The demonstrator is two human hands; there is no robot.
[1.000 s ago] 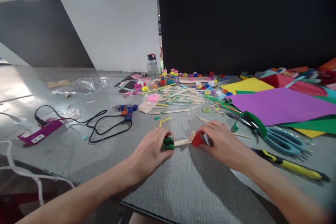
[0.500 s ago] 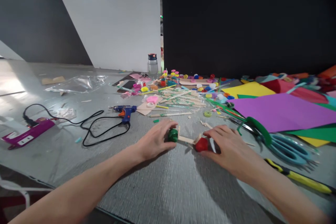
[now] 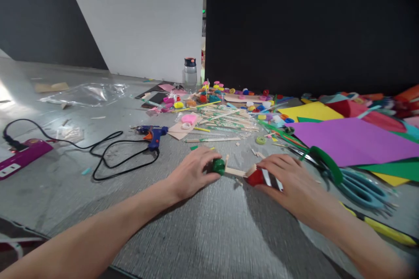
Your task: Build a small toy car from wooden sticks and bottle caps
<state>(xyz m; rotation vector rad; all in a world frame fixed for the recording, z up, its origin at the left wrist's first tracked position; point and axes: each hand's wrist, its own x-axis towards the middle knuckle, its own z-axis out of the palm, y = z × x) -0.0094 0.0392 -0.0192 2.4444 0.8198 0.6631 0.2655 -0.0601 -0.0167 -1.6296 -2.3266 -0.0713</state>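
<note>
A small frame of wooden sticks (image 3: 236,171) lies on the grey table (image 3: 212,235), with a green bottle cap (image 3: 218,166) at its left end and a red bottle cap (image 3: 255,177) at its right end. My left hand (image 3: 191,173) is closed around the green cap end. My right hand (image 3: 288,178) is closed around the red cap end. Both hands rest low on the table surface with the frame between them.
A blue glue gun (image 3: 153,133) with a black cable (image 3: 108,157) lies to the left, beside a purple power strip (image 3: 19,157). Loose sticks (image 3: 225,120) and coloured caps lie behind. Coloured paper sheets (image 3: 347,137), teal scissors (image 3: 353,181) and a yellow cutter (image 3: 382,229) sit right.
The stick frame with both caps has shifted slightly right and turned, its red end now nearer me. My hands moved with it. The view tilted down and right.
</note>
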